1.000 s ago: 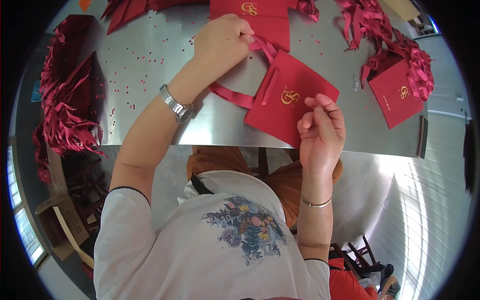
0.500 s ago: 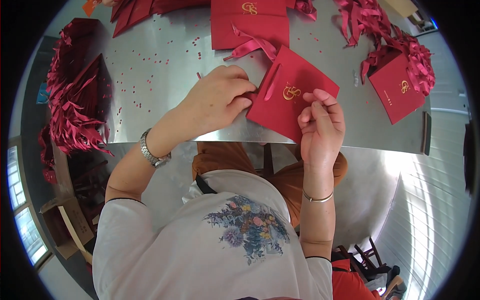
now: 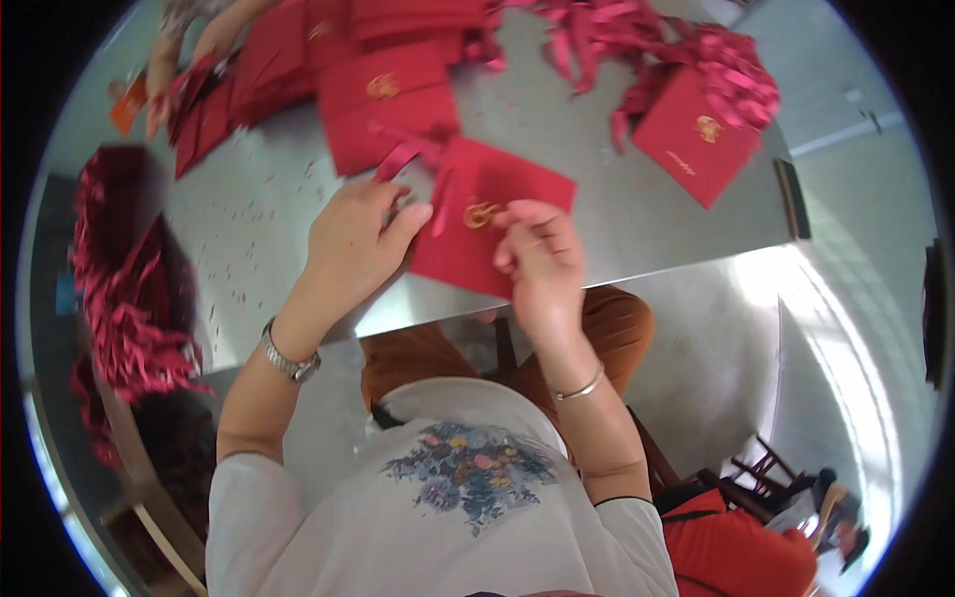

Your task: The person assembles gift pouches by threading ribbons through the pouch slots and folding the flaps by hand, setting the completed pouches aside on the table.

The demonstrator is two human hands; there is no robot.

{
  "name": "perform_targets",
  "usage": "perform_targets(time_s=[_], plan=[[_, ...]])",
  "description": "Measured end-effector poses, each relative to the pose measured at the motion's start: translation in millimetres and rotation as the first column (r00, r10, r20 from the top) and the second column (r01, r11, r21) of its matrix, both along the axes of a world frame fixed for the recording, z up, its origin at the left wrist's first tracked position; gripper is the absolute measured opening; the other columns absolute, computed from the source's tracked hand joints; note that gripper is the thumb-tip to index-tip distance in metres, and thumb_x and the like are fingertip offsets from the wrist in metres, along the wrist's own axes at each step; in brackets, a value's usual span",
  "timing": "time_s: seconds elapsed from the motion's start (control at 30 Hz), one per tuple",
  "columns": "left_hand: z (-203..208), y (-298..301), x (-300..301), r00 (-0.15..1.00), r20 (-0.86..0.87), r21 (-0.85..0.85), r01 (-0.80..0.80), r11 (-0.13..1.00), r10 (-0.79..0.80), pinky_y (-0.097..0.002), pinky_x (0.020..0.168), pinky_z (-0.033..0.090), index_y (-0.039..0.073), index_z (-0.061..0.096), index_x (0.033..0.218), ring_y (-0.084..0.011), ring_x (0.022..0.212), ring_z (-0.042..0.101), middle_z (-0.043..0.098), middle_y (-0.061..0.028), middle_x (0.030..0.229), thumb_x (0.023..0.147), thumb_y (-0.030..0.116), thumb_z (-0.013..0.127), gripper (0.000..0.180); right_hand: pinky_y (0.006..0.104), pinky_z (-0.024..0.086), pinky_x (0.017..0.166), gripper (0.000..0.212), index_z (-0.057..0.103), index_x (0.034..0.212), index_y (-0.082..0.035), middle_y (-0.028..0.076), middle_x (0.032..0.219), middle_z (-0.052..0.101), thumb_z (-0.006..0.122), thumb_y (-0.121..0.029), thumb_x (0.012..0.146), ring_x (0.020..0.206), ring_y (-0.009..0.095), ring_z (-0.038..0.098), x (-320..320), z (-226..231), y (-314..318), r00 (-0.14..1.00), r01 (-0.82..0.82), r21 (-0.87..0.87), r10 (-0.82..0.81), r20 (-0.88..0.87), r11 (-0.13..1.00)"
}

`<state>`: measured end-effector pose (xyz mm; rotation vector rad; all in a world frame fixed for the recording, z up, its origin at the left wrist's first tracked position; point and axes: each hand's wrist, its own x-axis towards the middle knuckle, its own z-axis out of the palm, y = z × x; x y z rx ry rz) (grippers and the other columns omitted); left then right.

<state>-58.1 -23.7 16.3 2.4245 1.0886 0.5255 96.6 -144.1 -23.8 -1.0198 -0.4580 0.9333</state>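
A red paper bag (image 3: 468, 261) with a gold mark lies tilted at the table's near edge, in front of my body. A pink-red ribbon handle (image 3: 445, 199) runs along its left side. My left hand (image 3: 358, 239) is at that side, thumb and fingers closed round the bag's edge; its fingertips are partly hidden. Over the bag's right half is my right hand (image 3: 542, 259), fingers curled in against the thumb. Whatever it pinches, if anything, is too small to make out. Just beyond lies another red bag (image 3: 388, 119), with a loose ribbon (image 3: 406, 154) by it.
More red bags (image 3: 269, 60) are piled at the far left, near a co-worker's hand (image 3: 157, 104). Ribboned bags (image 3: 134, 289) stand in a bunch at the left edge. Another red bag (image 3: 686, 139) with bunched ribbons sits right. Small red dots litter the metal table (image 3: 254, 298).
The view has swung, so the table's things sit further left and lower. A co-worker's arms show more at the upper left. My right fingertips are nearer the bag's gold mark.
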Motion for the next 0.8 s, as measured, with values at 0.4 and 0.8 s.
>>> perform_targets(time_s=[0.4,0.8], plan=[[45,0,61,0.893,0.424,-0.293,0.295,0.91,-0.153,-0.0256,0.058,0.044,0.0,0.059,0.082,-0.006,0.068,0.053,0.058,-0.0001,0.073,0.076,0.003,0.072,0.015,0.0317,0.051,0.077,0.025,0.061,0.106,0.0,0.016,0.109,0.062,0.061,0.006,0.082,0.091,0.024,0.063,20,27,-28,0.5,0.046,0.397,-0.365,0.785,0.917],[88,-34,99,0.817,0.265,0.603,0.273,0.749,-0.511,-0.0413,0.083,0.047,0.004,0.065,0.103,-0.0329,0.095,0.058,0.065,-0.012,0.105,0.067,0.013,0.078,0.04,0.0357,0.051,0.068,0.025,0.062,0.1,0.001,0.013,0.09,0.063,0.074,-0.013,0.083,0.077,0.029,0.061,109,70,-66,0.308,0.437,0.163,-0.317,0.897,0.885]])
